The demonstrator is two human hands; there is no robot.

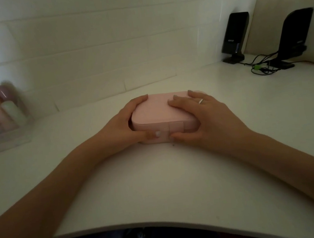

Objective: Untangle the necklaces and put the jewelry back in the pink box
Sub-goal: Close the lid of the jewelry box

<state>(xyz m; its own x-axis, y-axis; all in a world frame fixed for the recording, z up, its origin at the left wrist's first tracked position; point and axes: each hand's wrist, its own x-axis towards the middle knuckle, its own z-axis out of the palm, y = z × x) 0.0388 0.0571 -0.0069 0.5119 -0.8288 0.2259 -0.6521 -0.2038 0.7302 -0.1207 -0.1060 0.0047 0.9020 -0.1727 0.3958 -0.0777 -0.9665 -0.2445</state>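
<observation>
A closed pink box [154,111] with rounded corners lies flat on the white desk [159,178] in the middle of the view. My left hand [127,128] grips its left side, fingers curled over the far top edge and thumb on the front wall. My right hand [203,117] grips its right side, fingers lying over the lid and thumb against the front wall near the clasp. A ring sits on one finger of that hand. No necklaces or other jewelry show; the lid hides the inside.
A clear organizer [0,122] with several pastel bottles stands at the far left by the tiled wall. Two black speakers [236,36] [296,36] with tangled cables [262,66] stand at the back right. The desk's front edge curves near me.
</observation>
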